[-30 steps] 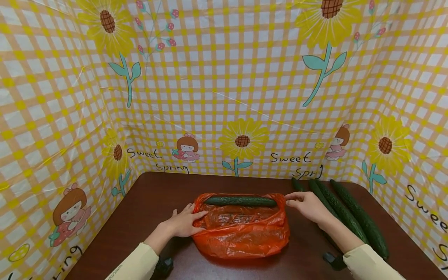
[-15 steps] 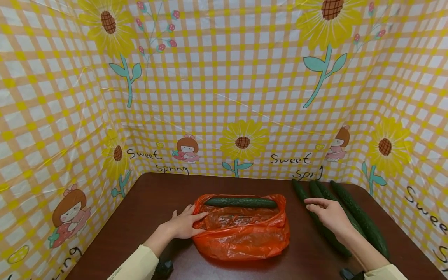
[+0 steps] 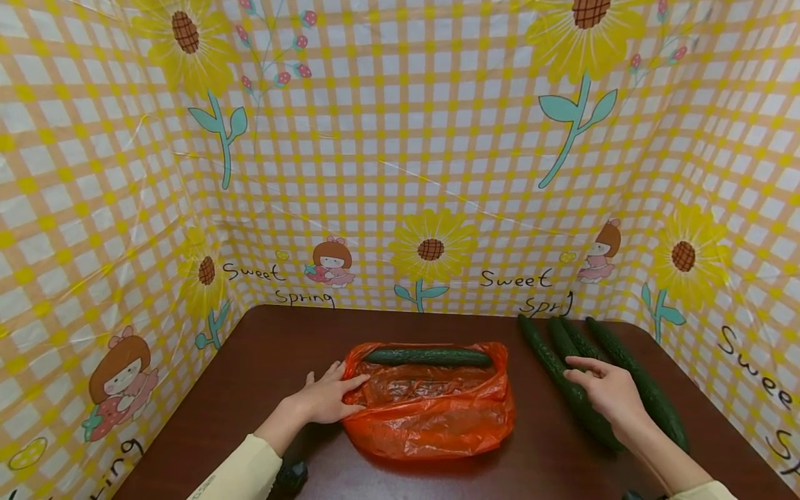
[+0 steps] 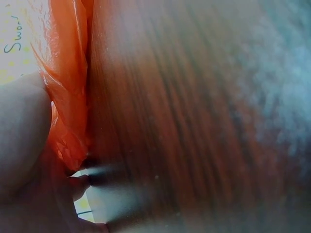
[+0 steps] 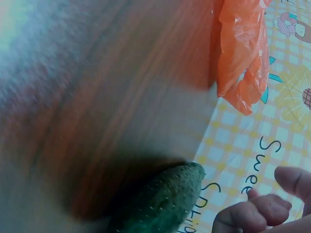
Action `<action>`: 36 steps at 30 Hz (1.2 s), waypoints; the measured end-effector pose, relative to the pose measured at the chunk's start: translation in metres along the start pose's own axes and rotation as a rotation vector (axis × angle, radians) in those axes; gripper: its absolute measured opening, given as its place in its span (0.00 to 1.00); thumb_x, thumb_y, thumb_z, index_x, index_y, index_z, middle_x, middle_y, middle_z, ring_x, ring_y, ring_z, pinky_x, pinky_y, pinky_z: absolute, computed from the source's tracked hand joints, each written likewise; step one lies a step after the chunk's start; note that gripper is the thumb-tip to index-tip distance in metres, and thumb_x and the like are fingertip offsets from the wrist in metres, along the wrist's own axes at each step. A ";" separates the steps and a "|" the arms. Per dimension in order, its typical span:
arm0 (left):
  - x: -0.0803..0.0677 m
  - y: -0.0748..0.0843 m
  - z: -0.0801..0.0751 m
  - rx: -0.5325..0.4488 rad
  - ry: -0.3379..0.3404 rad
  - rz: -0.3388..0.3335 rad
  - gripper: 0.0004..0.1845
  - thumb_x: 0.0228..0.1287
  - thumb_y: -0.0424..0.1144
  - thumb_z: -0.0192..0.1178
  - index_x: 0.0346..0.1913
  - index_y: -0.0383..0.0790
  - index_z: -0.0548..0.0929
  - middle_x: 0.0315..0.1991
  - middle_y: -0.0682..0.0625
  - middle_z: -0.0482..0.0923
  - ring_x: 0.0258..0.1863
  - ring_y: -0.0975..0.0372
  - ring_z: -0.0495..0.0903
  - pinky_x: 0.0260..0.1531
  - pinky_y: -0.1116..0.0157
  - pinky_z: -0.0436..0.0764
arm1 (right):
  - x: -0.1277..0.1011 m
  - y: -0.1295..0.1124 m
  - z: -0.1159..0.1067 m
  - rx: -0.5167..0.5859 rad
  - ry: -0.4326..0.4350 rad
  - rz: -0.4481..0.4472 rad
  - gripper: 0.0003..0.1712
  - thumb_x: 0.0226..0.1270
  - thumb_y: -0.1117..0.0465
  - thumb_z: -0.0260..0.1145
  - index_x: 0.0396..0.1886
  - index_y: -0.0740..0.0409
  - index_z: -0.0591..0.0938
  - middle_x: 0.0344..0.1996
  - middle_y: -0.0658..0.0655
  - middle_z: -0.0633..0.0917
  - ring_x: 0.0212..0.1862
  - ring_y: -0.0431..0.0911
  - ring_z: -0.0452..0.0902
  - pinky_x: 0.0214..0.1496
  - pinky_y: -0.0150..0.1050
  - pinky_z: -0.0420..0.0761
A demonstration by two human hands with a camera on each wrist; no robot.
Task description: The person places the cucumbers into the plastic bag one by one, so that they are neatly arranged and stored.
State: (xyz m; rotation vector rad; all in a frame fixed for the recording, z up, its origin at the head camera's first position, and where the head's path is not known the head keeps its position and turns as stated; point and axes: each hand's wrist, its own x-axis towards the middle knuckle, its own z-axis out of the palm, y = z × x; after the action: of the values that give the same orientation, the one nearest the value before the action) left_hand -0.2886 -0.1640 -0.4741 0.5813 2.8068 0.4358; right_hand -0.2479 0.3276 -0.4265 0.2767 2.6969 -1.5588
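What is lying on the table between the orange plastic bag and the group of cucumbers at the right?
Nothing: in the head view only bare table separates the orange plastic bag from the cucumbers.

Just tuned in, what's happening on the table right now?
A person's left hand holds the edge of an orange plastic bag on the brown table. One cucumber lies across the bag's open mouth. The right hand, fingers relaxed, hovers over the loose cucumbers lying side by side at the right; it grips none of them yet.
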 end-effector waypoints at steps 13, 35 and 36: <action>0.001 0.000 0.000 -0.008 -0.006 -0.010 0.35 0.69 0.60 0.59 0.76 0.58 0.67 0.80 0.38 0.50 0.80 0.44 0.47 0.67 0.27 0.45 | 0.002 0.016 -0.008 -0.033 -0.015 0.089 0.37 0.72 0.51 0.62 0.72 0.69 0.68 0.08 0.42 0.66 0.13 0.38 0.56 0.27 0.40 0.69; 0.001 -0.002 0.002 -0.002 0.010 0.000 0.35 0.68 0.61 0.59 0.76 0.58 0.67 0.80 0.38 0.51 0.80 0.43 0.48 0.67 0.26 0.46 | 0.010 0.034 -0.020 -0.108 -0.099 0.141 0.32 0.70 0.56 0.62 0.63 0.78 0.74 0.07 0.41 0.70 0.13 0.37 0.51 0.18 0.36 0.64; 0.002 -0.002 0.002 0.001 0.011 0.001 0.35 0.68 0.62 0.59 0.76 0.59 0.67 0.80 0.38 0.51 0.80 0.43 0.48 0.67 0.26 0.46 | 0.010 0.034 -0.020 -0.112 -0.104 0.144 0.30 0.70 0.57 0.62 0.62 0.78 0.75 0.07 0.41 0.70 0.13 0.37 0.51 0.18 0.35 0.64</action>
State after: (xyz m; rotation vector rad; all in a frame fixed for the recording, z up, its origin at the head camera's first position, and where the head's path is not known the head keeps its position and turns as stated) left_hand -0.2902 -0.1647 -0.4774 0.5824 2.8176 0.4391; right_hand -0.2511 0.3632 -0.4468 0.3664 2.6087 -1.3412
